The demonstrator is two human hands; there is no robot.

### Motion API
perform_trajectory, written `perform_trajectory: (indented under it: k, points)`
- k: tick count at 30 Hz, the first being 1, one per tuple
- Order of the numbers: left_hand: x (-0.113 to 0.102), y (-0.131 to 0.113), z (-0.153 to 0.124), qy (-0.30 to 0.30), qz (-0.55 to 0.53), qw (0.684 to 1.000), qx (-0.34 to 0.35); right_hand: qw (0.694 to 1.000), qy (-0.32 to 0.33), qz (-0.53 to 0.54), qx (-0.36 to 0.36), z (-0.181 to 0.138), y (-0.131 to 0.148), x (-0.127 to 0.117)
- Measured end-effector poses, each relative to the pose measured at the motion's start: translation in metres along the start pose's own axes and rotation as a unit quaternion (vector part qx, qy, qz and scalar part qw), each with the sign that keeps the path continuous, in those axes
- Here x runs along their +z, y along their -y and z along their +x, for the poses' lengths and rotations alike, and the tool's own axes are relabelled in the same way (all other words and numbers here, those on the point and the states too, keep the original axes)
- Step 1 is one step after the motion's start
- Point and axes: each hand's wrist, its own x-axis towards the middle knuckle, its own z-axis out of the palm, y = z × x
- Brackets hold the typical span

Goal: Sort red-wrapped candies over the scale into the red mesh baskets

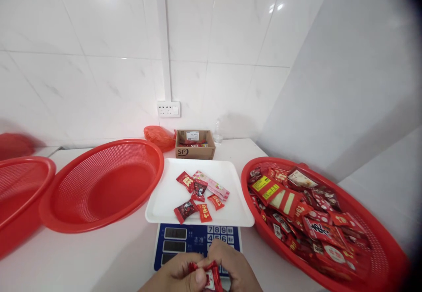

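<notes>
Close together at the bottom centre, my left hand (183, 272) and my right hand (229, 263) are both closed on a small red candy packet (213, 279). Part of it is hidden by my fingers. Just beyond them is a blue weighing scale (198, 235), its keypad partly covered by my right hand. On the scale's white tray (158, 200) lie several small wrapped candies, among them a dark red packet (185, 210), a red packet (205, 213) and a long pink packet (212, 185).
A red basket (247, 173) full of wrapped snacks stands on the right. To the left are a red basket (108, 195) and another red basket (20, 186). Behind the scale sit a cardboard box (194, 152) with packets, an orange-red plastic bag (160, 138) and a clear bottle (218, 133).
</notes>
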Motion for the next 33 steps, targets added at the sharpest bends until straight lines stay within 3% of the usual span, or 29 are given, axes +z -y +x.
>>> perform_trajectory:
  k: [3, 6, 7, 9, 12, 14, 16, 24, 29, 33]
  points:
    - [-0.003, -0.006, -0.002, -0.025, 0.1, 0.993, 0.056, 1.0, -0.019, -0.008, 0.001, -0.001, 0.003, -0.008]
    - [-0.014, -0.023, -0.003, -0.135, 0.269, 0.946, 0.121, 0.993, -0.087, -0.076, 0.035, -0.005, 0.001, -0.03]
    - [-0.021, -0.03, -0.003, -0.184, 0.33, 0.915, 0.14, 0.985, -0.123, -0.107, 0.062, -0.006, -0.001, -0.039]
    - [-0.04, -0.04, -0.001, -0.271, 0.464, 0.824, 0.18, 0.961, -0.179, -0.169, 0.125, -0.007, -0.006, -0.059]
    - [-0.068, -0.046, 0.006, -0.355, 0.594, 0.685, 0.227, 0.932, -0.198, -0.238, 0.187, -0.006, -0.016, -0.083]
    - [-0.08, -0.047, 0.012, -0.369, 0.641, 0.636, 0.221, 0.926, -0.188, -0.253, 0.208, -0.004, -0.023, -0.092]
    - [-0.085, -0.047, 0.017, -0.364, 0.665, 0.62, 0.202, 0.925, -0.183, -0.247, 0.223, -0.004, -0.027, -0.095]
    - [-0.08, -0.047, 0.024, -0.358, 0.627, 0.669, 0.173, 0.925, -0.176, -0.256, 0.218, -0.009, -0.034, -0.093]
    - [-0.045, -0.051, 0.018, -0.274, 0.54, 0.769, 0.205, 0.935, -0.166, -0.281, 0.14, -0.013, -0.027, -0.082]
    - [-0.01, -0.049, 0.014, -0.173, 0.487, 0.836, 0.186, 0.973, -0.082, -0.217, 0.009, -0.012, -0.008, -0.059]
